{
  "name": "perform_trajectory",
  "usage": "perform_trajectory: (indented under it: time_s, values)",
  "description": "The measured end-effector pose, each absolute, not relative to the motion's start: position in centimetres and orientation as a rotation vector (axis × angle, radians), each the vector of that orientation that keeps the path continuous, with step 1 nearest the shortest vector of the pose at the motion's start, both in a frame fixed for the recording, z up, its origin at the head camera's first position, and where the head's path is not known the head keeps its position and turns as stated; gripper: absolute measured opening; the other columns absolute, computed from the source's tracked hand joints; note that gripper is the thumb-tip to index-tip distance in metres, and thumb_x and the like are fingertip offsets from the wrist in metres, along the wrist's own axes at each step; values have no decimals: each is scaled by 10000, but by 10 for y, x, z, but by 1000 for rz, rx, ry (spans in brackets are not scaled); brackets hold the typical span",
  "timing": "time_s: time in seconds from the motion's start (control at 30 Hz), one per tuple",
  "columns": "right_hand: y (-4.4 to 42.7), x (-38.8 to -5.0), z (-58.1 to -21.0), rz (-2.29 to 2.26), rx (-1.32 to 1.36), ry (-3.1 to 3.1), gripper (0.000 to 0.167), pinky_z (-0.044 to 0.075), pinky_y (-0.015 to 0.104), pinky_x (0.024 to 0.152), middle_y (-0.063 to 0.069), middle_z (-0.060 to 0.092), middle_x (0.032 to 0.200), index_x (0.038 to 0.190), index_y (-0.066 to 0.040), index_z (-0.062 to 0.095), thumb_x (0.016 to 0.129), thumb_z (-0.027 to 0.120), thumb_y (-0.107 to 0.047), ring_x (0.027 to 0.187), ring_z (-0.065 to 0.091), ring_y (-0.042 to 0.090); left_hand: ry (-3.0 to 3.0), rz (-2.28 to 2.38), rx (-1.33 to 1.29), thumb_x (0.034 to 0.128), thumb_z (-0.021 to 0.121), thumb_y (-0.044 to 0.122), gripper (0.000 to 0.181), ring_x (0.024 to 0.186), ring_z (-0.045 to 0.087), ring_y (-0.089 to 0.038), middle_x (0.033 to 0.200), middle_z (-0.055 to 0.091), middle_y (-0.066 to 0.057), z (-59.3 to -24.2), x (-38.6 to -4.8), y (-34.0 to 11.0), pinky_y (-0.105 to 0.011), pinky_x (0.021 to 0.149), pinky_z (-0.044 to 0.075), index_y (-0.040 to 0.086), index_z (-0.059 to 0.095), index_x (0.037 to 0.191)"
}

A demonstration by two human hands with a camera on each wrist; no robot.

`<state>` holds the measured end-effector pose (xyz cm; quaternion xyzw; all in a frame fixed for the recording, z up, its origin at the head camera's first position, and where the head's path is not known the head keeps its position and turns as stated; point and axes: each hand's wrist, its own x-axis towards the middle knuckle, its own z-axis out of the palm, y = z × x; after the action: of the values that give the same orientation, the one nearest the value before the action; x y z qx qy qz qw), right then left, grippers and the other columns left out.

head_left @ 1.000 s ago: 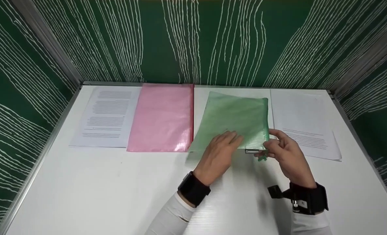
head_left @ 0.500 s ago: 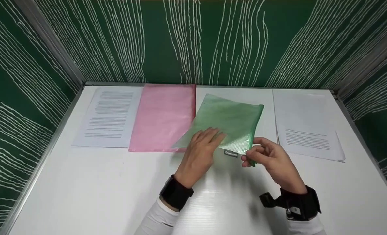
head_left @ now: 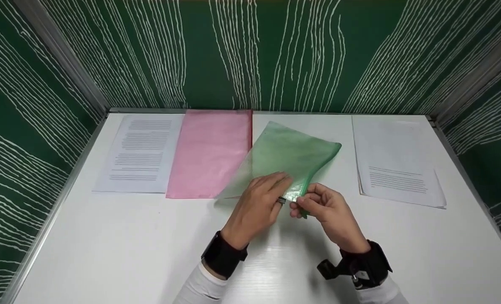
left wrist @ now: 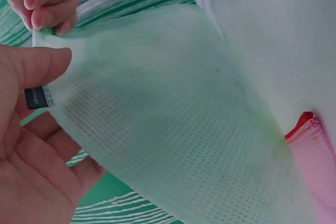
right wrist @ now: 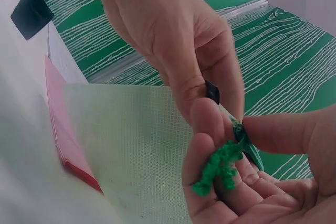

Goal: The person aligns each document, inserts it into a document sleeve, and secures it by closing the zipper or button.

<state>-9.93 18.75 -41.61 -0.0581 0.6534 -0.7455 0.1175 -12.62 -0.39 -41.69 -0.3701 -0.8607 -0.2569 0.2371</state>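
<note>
A translucent green mesh zip folder (head_left: 284, 147) is raised at its near edge and slants over the corner of a pink zip folder (head_left: 214, 154). My left hand (head_left: 254, 211) holds its near edge, fingers on top and thumb underneath, beside a small black label (left wrist: 35, 98). With thumb and fingers, my right hand (head_left: 332, 217) pinches the near corner at the zip end. A bunched green cord (right wrist: 218, 169) lies against the right fingers in the right wrist view. The green zip edge bends between that corner and the far right one.
Printed sheets (head_left: 138, 156) lie left of the pink folder, partly under it. Another stack of papers (head_left: 396, 156) lies at the right of the white table (head_left: 106, 245). Green walls (head_left: 216, 55) with white lines enclose the back and sides.
Both hands have shifted left and drawn closer together. The green folder's zip corner came left with the right hand, so the folder turned and its zip edge bent. The label is now by the left fingers.
</note>
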Motion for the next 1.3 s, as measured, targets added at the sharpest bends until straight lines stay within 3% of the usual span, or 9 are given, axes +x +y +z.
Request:
perform_trajectory:
  time_s: [0.23,0.57,0.83,1.07,1.3]
  values:
    - [185,-98,-415,-2136,-236,1911,334,507,316,697,142,645,882,1058,76,484,880,600,-182,690,605,193,-2173,-741,-1140,888,539,58,187,970,597,-96,1023,649,22,-410,-122,-2,-216,930,404,100,682,1000]
    - [189,-94,-404,-1877,-365,2135,312,465,287,615,142,633,778,947,21,581,906,554,-287,598,550,207,-2095,-686,-1167,918,539,142,182,903,615,-42,963,670,54,-403,-119,-9,-183,831,441,138,701,999]
    - [185,-88,-386,-1695,-490,2390,185,495,307,541,63,623,679,837,-77,632,878,606,-255,572,582,176,-2041,-745,-1193,867,601,224,160,852,625,-43,909,675,57,-394,-117,-15,-174,816,450,140,699,962]
    - [177,-81,-381,-1684,-594,2638,82,468,256,516,-29,615,635,781,-169,654,859,631,-158,539,567,147,-2030,-792,-1212,872,593,208,142,830,614,-36,870,662,52,-386,-116,-16,-173,795,454,126,693,933]
    - [173,-79,-381,-1729,-936,2726,214,435,216,496,-15,591,651,790,-156,641,862,565,31,531,524,90,-2034,-815,-1203,868,594,180,114,781,601,-27,823,658,64,-384,-116,-22,-175,742,458,138,698,894]
